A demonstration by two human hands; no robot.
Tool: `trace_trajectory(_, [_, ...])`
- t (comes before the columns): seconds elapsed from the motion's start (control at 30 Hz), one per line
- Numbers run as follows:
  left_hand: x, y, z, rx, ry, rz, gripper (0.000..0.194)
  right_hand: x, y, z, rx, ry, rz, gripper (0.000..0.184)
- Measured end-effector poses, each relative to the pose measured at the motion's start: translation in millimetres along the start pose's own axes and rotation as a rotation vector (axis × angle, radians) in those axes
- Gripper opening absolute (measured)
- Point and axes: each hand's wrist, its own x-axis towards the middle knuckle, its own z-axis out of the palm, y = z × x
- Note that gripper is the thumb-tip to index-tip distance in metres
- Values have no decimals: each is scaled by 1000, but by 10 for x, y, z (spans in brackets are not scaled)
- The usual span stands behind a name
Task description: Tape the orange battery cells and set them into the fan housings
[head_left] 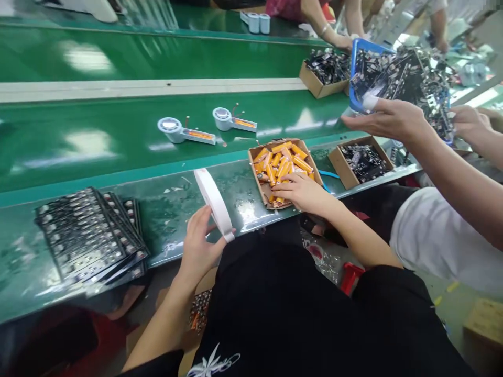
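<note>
Left hand (200, 243) pinching a white roll (217, 201), right hand (308, 192) at orange cylinders (283, 166).
The right fingers curve over the pile; whether that grip pinches one, I cannot tell. The cylinders lie at mixed angles under and beyond its fingertips, in a cardboard box (256, 180) on the desk (168, 204), right of the tilted roll and well nearer the right hand.

Left grip (201, 240) curled, right grip (304, 193) palm-down
</note>
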Motion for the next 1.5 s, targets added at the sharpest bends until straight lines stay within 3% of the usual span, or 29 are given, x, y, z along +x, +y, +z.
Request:
trace_trajectory(0.07, [15,-6,25,21,-24,65,75,15,36,37,59,108,2,33])
trace_trajectory(0.13, [39,-4,33,66,-33,180,76,21,-19,102,241,369,69,22])
trace_trajectory(0.23, [72,59,20,148,-38,319,74,37,-246,188,665,850,211,36])
trace_trajectory(0.3, [75,148,-3,189,-54,343,70,48,-448,221,919,1026,271,46])
trace_trajectory(0.43, [67,329,-30,260,-106,335,64,30,-734,292,1097,1123,314,41])
trace_trajectory(0.67, [107,441,4,325,-140,354,60,87,-862,541,998,1263,384,33])
trace_trajectory(0.73, [104,448,19,341,-146,350,58,106,-929,626,1014,1239,410,32])
trace_trajectory(0.9, [145,389,-61,422,-154,362,60,62,-938,731,1198,1040,440,39])
trace_trajectory(0.97, [202,364,-162,464,-134,410,62,21,-837,655,1288,875,439,50])
trace_trajectory(1.03, [281,364,-276,502,-104,459,63,-14,-710,515,1344,624,409,56])
trace_trajectory(1.13, [404,414,-398,536,-88,546,63,-25,-560,278,1303,349,358,45])
trace_trajectory(1.27, [481,501,-405,560,-67,518,66,55,-515,153,1294,383,369,45])
trace_trajectory(1.37, [467,506,-364,561,-38,484,66,116,-530,221,1348,412,379,52])
trace_trajectory(1.5, [418,437,-358,541,-59,485,68,118,-517,297,1306,333,380,43])
